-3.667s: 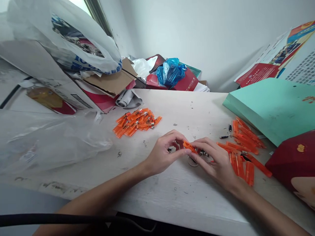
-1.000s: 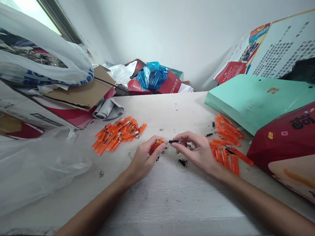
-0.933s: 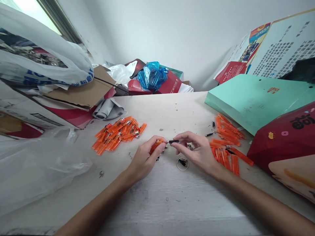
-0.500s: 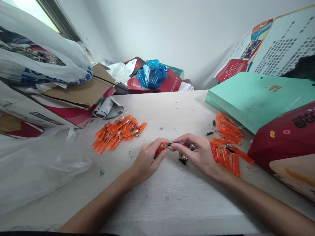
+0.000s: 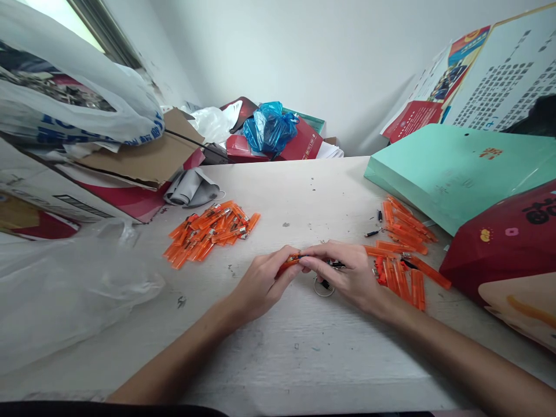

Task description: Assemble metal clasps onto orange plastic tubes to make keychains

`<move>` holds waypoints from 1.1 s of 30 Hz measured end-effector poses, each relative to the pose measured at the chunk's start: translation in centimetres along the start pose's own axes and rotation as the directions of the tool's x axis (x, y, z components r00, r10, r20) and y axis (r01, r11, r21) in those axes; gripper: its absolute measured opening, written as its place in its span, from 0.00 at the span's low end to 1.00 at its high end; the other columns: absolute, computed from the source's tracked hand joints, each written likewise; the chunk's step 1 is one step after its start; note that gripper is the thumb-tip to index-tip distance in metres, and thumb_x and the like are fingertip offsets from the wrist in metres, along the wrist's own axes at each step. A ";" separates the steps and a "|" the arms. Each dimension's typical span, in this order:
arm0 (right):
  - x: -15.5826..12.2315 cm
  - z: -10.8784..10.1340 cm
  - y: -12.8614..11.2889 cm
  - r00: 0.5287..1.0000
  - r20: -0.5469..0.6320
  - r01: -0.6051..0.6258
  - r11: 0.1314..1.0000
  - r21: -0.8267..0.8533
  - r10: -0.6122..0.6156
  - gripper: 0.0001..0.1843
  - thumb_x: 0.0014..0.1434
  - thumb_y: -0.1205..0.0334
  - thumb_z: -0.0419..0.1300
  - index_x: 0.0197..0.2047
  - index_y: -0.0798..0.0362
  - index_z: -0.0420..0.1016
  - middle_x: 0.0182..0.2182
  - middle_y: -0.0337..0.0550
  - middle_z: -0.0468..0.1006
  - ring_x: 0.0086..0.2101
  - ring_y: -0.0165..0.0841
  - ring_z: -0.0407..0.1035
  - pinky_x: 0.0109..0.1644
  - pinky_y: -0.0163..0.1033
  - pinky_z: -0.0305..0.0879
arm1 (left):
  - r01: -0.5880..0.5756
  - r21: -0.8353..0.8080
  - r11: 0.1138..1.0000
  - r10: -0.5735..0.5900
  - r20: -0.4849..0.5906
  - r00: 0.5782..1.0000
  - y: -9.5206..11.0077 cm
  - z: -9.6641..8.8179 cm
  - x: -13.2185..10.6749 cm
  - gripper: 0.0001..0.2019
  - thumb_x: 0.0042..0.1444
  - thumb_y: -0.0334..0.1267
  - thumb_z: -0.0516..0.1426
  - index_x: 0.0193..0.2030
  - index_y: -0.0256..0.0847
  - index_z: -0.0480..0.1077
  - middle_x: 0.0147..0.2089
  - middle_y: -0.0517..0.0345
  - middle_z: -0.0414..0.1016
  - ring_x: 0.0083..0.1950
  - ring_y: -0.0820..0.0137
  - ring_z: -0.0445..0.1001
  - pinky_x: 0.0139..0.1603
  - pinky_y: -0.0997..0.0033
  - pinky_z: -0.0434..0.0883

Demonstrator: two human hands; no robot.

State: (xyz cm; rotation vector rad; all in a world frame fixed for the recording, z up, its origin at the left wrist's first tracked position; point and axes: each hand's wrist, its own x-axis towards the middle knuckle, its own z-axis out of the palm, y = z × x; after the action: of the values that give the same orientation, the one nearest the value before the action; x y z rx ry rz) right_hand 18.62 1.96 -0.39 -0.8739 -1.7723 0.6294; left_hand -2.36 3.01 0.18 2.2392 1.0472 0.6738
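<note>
Orange plastic piece pinched in left hand, mid-bench, toward front edge. Right hand pinches black insert; held apart a second ago, now butted into piece's end, gap closed.

A second ago the two hands are a little apart. Now the left hand and the right hand touch at the fingertips, near the middle of the tabletop. The small black part in the right hand now meets the end of the orange piece in the left hand, and fingers mostly hide it. The right hand now covers part of the ring.
</note>
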 end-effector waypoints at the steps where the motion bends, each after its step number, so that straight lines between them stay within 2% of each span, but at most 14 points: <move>1: -0.1 0.0 0.1 1.000 0.024 0.002 1.000 0.003 -0.002 0.09 0.69 0.56 0.63 0.45 0.51 0.83 0.33 0.40 0.86 0.30 0.30 0.77 0.36 0.37 0.73 | -0.008 -0.007 1.000 0.008 -0.003 1.000 0.0 0.0 0.0 0.06 0.71 0.35 0.51 0.45 0.41 0.68 0.35 0.61 0.75 0.32 0.73 0.69 0.36 0.73 0.65; 5: -0.2 0.1 0.1 0.990 0.108 -0.093 0.994 0.060 0.086 0.12 0.67 0.56 0.65 0.50 0.53 0.81 0.34 0.41 0.85 0.31 0.29 0.76 0.37 0.36 0.73 | -0.023 -0.019 1.000 0.023 -0.028 0.999 0.1 -0.2 0.1 0.06 0.70 0.32 0.50 0.41 0.41 0.66 0.31 0.64 0.70 0.29 0.74 0.64 0.32 0.75 0.62; 8: -0.2 0.1 0.0 0.987 0.111 -0.122 0.988 0.089 0.112 0.11 0.68 0.59 0.64 0.50 0.54 0.80 0.33 0.40 0.84 0.30 0.28 0.76 0.37 0.35 0.72 | -0.014 -0.022 1.000 0.014 -0.021 1.000 0.2 -0.3 0.2 0.07 0.70 0.34 0.50 0.40 0.40 0.66 0.30 0.65 0.68 0.28 0.75 0.62 0.31 0.75 0.61; 12: -0.1 0.2 -0.1 0.990 0.099 -0.109 0.988 0.108 0.098 0.08 0.69 0.61 0.61 0.46 0.54 0.80 0.34 0.40 0.84 0.32 0.27 0.77 0.36 0.34 0.71 | 0.011 -0.025 1.000 -0.011 0.005 1.000 0.2 -0.2 0.1 0.08 0.72 0.37 0.50 0.42 0.39 0.68 0.32 0.63 0.71 0.30 0.74 0.66 0.33 0.74 0.63; 18: -0.2 0.2 0.0 0.996 0.064 -0.062 0.997 0.043 0.059 0.09 0.69 0.60 0.63 0.40 0.56 0.81 0.31 0.40 0.84 0.29 0.26 0.74 0.35 0.33 0.69 | 0.012 -0.008 1.000 -0.011 0.014 1.000 0.0 -0.1 0.0 0.08 0.71 0.37 0.50 0.45 0.38 0.69 0.33 0.62 0.73 0.31 0.74 0.68 0.34 0.73 0.63; 26: -0.4 0.3 0.4 0.997 0.060 0.044 0.999 -0.018 -0.043 0.09 0.69 0.62 0.63 0.44 0.57 0.83 0.37 0.46 0.86 0.33 0.30 0.79 0.39 0.34 0.72 | -0.013 -0.036 0.999 0.014 0.023 1.000 0.4 -0.3 0.1 0.07 0.71 0.34 0.51 0.45 0.39 0.69 0.34 0.63 0.74 0.32 0.75 0.68 0.35 0.75 0.65; 33: -0.5 0.2 0.4 0.997 0.076 -0.005 1.000 -0.011 0.005 0.09 0.70 0.61 0.62 0.45 0.56 0.82 0.35 0.44 0.86 0.31 0.29 0.77 0.38 0.34 0.71 | -0.007 -0.011 1.000 0.007 0.013 1.000 0.1 -0.2 0.0 0.07 0.70 0.35 0.51 0.42 0.38 0.68 0.32 0.64 0.71 0.30 0.76 0.65 0.34 0.75 0.63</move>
State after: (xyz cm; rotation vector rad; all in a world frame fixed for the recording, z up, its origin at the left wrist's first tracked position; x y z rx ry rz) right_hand 18.64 1.82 -1.01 -0.8718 -1.8435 0.6650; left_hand -2.42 2.99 0.42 2.2361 1.0278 0.6654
